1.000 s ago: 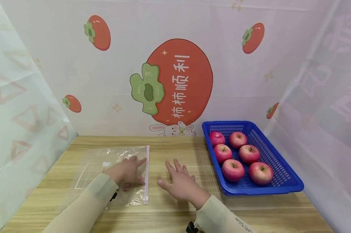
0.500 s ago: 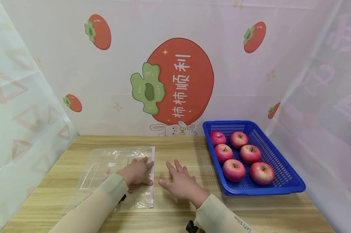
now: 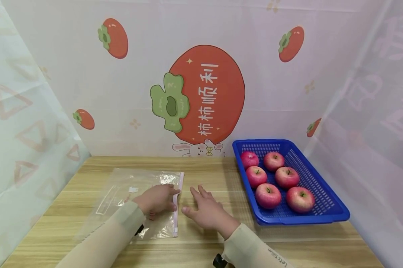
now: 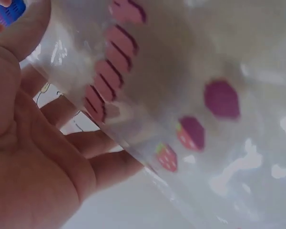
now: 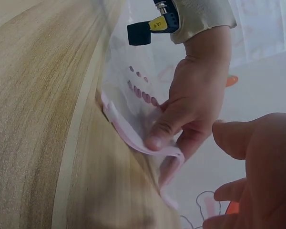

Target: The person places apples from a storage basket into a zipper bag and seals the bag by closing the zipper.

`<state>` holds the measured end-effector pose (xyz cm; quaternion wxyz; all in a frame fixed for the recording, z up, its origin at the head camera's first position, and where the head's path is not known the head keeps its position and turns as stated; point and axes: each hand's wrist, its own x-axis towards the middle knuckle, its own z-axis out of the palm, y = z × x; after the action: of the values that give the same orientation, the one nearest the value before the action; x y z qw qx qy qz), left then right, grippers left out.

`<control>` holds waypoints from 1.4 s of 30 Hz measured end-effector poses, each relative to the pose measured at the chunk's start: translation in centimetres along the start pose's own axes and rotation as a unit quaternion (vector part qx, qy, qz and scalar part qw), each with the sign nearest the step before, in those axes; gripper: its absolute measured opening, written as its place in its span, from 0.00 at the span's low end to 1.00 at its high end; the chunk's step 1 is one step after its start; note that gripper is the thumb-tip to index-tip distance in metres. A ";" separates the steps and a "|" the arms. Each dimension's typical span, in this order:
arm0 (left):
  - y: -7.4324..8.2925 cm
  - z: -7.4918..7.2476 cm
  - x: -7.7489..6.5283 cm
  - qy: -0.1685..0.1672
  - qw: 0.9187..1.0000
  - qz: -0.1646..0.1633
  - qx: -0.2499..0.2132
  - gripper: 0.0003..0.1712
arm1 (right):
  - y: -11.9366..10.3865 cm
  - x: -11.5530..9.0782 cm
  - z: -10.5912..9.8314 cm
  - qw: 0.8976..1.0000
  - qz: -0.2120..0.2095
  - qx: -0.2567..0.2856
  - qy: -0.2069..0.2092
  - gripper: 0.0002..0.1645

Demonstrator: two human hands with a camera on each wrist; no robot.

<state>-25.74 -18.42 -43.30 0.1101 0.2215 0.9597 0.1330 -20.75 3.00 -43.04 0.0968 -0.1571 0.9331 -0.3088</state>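
A clear zip bag (image 3: 116, 191) with a pink zip strip lies to the left on the wooden table. My left hand (image 3: 158, 198) pinches its strip edge between thumb and fingers. In the right wrist view the pink strip (image 5: 128, 133) bends up where the left hand (image 5: 195, 102) grips it. Pink lettering and strawberry prints show on the bag (image 4: 205, 62) in the left wrist view, where fingers of the left hand (image 4: 43, 148) reach behind the plastic. Just right of the strip, my right hand (image 3: 209, 214) holds nothing, its fingers spread.
At the right, a blue plastic basket (image 3: 325, 219) holds several red apples (image 3: 268, 195). A printed cloth backdrop (image 3: 134, 85) stands behind the wooden table (image 3: 201, 245), and more cloth closes off both sides.
My left hand has slid the zip bag rightward, and its fingers have closed from spread to pinching the strip, which now bends. My right hand has stayed almost still.
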 end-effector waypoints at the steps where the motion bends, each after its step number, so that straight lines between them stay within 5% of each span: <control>1: -0.1 0.0 0.0 0.001 1.000 0.002 -0.016 0.34 | 0.0 0.1 0.0 1.000 -0.009 0.013 0.002 0.48; 5: 0.0 -0.1 0.1 0.009 0.998 0.010 -0.064 0.28 | 0.2 0.7 0.0 0.994 -0.027 0.102 0.005 0.41; 8: 0.4 -0.1 0.3 0.005 0.998 0.027 -0.050 0.31 | 0.3 1.2 0.1 0.988 -0.028 0.150 0.009 0.35; 12: 1.2 0.4 0.1 -0.010 0.999 0.050 -0.020 0.43 | 0.5 1.4 0.1 0.988 -0.020 0.153 0.011 0.31; 15: 2.1 1.0 -0.2 -0.008 0.998 0.054 -0.005 0.43 | 0.4 1.3 0.1 0.989 -0.010 0.150 0.009 0.31; 27: 2.9 1.7 0.0 0.079 0.995 0.067 0.000 0.07 | 0.6 1.5 0.3 0.987 -0.008 0.163 0.004 0.33; 36: 3.4 1.8 -0.2 0.004 1.000 0.021 0.001 0.50 | 0.5 1.4 0.3 0.987 -0.008 0.158 0.002 0.33; 42: 3.6 2.2 -0.4 0.048 0.997 0.061 0.017 0.21 | 0.4 1.3 0.2 0.986 -0.008 0.167 0.003 0.34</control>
<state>-23.38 -15.08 -44.21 0.0521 0.2751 0.9506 0.1339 -22.00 2.71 -43.51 0.1164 -0.1456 0.8672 -0.4618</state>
